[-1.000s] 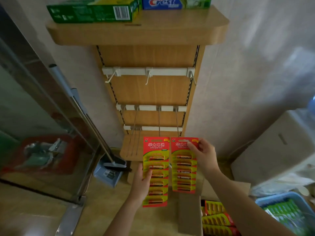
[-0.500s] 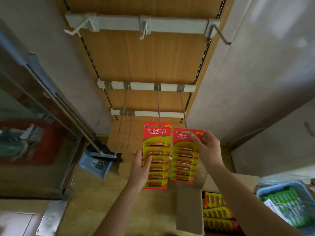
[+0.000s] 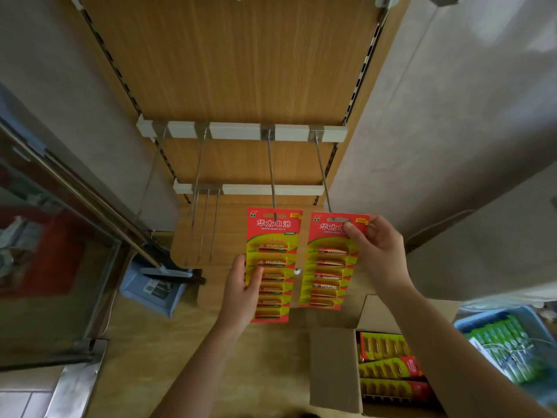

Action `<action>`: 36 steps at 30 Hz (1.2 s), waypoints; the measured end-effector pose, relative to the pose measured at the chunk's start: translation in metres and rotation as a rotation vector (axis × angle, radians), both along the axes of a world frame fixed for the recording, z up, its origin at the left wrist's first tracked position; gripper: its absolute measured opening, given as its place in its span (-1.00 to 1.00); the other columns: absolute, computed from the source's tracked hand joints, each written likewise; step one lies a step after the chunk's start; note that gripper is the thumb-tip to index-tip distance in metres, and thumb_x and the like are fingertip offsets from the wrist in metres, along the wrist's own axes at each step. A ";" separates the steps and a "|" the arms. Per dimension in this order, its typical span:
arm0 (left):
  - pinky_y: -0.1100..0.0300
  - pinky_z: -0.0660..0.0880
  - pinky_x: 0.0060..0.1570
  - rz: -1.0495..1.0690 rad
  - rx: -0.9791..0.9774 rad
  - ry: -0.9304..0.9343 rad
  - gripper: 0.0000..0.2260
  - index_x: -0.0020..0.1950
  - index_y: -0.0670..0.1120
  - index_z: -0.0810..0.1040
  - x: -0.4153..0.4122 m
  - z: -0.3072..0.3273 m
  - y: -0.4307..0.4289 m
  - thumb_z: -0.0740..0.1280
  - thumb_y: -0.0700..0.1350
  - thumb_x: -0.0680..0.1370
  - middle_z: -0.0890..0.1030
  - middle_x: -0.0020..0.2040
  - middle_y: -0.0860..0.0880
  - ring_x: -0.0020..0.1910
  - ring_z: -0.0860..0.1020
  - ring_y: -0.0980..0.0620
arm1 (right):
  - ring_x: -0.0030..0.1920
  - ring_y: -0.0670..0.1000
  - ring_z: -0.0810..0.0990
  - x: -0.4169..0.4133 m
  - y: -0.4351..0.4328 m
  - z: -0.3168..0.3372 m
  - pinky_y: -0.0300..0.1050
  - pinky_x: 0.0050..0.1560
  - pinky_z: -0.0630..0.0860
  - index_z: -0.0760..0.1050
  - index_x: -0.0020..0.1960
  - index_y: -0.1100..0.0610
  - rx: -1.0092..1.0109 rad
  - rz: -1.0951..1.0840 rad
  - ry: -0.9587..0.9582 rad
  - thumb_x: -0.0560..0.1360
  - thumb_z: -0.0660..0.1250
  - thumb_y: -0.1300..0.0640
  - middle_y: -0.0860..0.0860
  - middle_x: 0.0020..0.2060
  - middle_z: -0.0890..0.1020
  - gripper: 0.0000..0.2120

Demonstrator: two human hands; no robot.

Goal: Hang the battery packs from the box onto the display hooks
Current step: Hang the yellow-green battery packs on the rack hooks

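Gripped at mid-edge by the left hand (image 3: 241,292), the left battery pack (image 3: 272,236), like the right battery pack (image 3: 327,267) pinched at its top by the right hand (image 3: 378,251), is held upright at frame centre, apparently so that the hang slots are met by the tips of the display hooks (image 3: 271,173).

Head view, downward, near shelf (image 3: 229,64)
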State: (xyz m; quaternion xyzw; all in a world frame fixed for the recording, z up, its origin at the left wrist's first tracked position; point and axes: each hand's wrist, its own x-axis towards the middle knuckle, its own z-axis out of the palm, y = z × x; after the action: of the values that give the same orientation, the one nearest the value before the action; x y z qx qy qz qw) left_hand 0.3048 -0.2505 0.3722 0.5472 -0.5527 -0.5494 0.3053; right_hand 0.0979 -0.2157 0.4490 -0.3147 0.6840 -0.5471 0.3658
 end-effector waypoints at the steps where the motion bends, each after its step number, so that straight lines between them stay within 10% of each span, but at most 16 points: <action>1: 0.29 0.53 -0.11 -0.001 0.000 -0.006 -0.85 0.14 -0.11 0.42 -0.001 -0.001 -0.002 0.19 -0.13 0.59 0.59 0.01 -0.01 -0.06 0.59 0.20 | -0.21 -0.16 0.68 -0.002 0.000 -0.001 -0.31 -0.24 0.60 0.47 -0.11 0.05 0.001 -0.002 0.002 0.49 0.32 0.16 -0.03 -0.17 0.67 -0.96; 8: 0.19 0.55 -0.08 0.000 -0.001 -0.046 -0.88 0.12 -0.11 0.41 -0.009 -0.008 -0.024 0.18 -0.15 0.60 0.60 0.01 -0.07 -0.04 0.60 0.08 | -0.07 0.01 0.66 -0.011 -0.020 -0.005 -0.08 -0.07 0.61 0.48 -0.03 0.09 0.050 0.007 0.042 0.50 0.31 0.13 0.06 -0.09 0.66 -0.93; 15: 0.24 0.52 -0.12 -0.006 -0.069 -0.137 -0.87 0.13 -0.11 0.39 -0.020 -0.010 -0.066 0.14 -0.14 0.61 0.58 -0.01 -0.05 -0.05 0.60 0.01 | -0.17 -0.20 0.57 -0.017 -0.067 -0.014 -0.40 -0.30 0.45 0.44 0.11 0.17 0.083 0.018 0.102 0.55 0.23 0.12 -0.09 -0.16 0.59 -0.82; 36: 0.06 0.47 -0.05 0.015 0.016 -0.267 -0.79 0.21 -0.15 0.36 -0.067 -0.019 -0.173 0.15 -0.09 0.62 0.55 0.13 -0.13 0.08 0.56 -0.10 | 0.03 0.03 0.59 -0.035 -0.169 -0.020 -0.19 -0.13 0.46 0.44 0.18 0.15 0.166 0.041 0.296 0.57 0.20 0.07 0.07 0.04 0.61 -0.76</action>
State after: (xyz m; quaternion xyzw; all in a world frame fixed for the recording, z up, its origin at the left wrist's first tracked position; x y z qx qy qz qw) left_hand 0.2377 -0.4233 0.3535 0.6220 -0.5798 -0.4740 0.2287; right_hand 0.0629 -0.3848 0.4292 -0.3743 0.7668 -0.4288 0.2968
